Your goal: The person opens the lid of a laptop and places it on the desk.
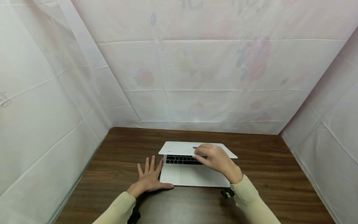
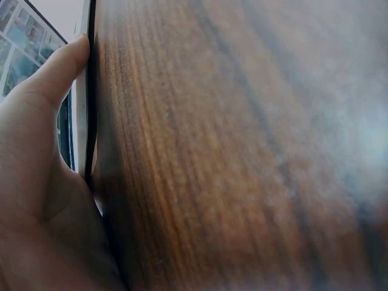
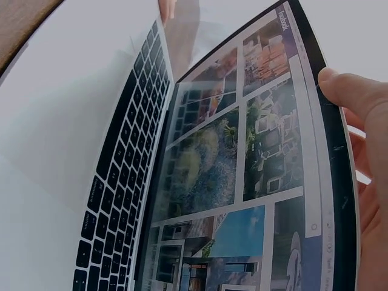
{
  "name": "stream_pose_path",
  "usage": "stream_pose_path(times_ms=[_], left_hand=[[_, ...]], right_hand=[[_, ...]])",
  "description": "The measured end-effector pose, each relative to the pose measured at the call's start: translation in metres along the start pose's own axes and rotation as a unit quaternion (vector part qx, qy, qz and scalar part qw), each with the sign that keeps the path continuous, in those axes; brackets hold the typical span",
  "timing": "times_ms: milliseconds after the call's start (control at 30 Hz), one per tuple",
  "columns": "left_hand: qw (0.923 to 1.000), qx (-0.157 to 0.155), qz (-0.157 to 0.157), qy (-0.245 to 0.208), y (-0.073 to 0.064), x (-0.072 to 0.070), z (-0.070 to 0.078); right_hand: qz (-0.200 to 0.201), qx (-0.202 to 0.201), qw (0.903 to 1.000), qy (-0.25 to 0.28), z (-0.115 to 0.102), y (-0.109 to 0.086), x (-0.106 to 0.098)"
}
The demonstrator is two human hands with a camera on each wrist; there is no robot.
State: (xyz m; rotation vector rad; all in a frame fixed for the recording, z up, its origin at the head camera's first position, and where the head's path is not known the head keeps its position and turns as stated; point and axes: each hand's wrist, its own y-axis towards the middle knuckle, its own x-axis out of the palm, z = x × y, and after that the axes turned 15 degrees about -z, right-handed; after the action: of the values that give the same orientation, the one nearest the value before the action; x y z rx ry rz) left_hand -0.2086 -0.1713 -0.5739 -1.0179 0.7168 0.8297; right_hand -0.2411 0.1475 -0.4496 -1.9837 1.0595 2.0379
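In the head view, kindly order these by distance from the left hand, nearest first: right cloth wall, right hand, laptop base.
1. Laptop base: touching, immediately right.
2. Right hand: farther right, gripping the lid.
3. Right cloth wall: beyond the table's right edge.

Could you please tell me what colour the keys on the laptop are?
The keys are black; the right wrist view shows them best.

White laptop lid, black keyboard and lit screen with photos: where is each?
White laptop lid (image 1: 180, 148), head view: left part of outer face.
Black keyboard (image 3: 126, 159), right wrist view: middle keys.
Lit screen (image 3: 242, 154), right wrist view: near its middle.
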Motion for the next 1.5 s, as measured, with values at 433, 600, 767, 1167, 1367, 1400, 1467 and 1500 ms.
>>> stream_pose_path(times_ms=[433,600,767,1167,1367,1400,1467,1500], left_hand=[[0.9998,0.004,-0.01,-0.017,-0.01,-0.008,0.008],[0.9998,0.003,-0.013,-0.014,-0.008,-0.009,0.008],[0.9999,-0.003,-0.01,-0.009,-0.002,-0.006,0.006],[0.9998,-0.002,-0.008,-0.018,-0.002,-0.005,0.006],[0.9999,0.001,-0.002,-0.015,-0.003,-0.005,0.007],[0.9999,0.0,-0.002,-0.015,-0.002,-0.005,0.007],[0.9999,-0.002,-0.005,-0.011,-0.002,-0.005,0.007],[0.9999,0.0,-0.003,-0.011,-0.001,-0.005,0.007]], right_hand=[[-0.009,0.003,0.9996,0.025,0.004,0.003,-0.004],[-0.006,-0.002,0.9996,0.029,0.007,0.004,-0.005],[-0.004,-0.008,0.9995,0.031,0.01,0.006,-0.006],[-0.019,0.002,0.9983,0.054,0.015,0.009,-0.01],[-0.019,0.001,0.9981,0.058,0.018,0.011,-0.011],[-0.021,0.002,0.9981,0.058,0.018,0.011,-0.011],[-0.025,0.005,0.9979,0.06,0.019,0.011,-0.012],[-0.027,0.007,0.9978,0.06,0.019,0.012,-0.013]])
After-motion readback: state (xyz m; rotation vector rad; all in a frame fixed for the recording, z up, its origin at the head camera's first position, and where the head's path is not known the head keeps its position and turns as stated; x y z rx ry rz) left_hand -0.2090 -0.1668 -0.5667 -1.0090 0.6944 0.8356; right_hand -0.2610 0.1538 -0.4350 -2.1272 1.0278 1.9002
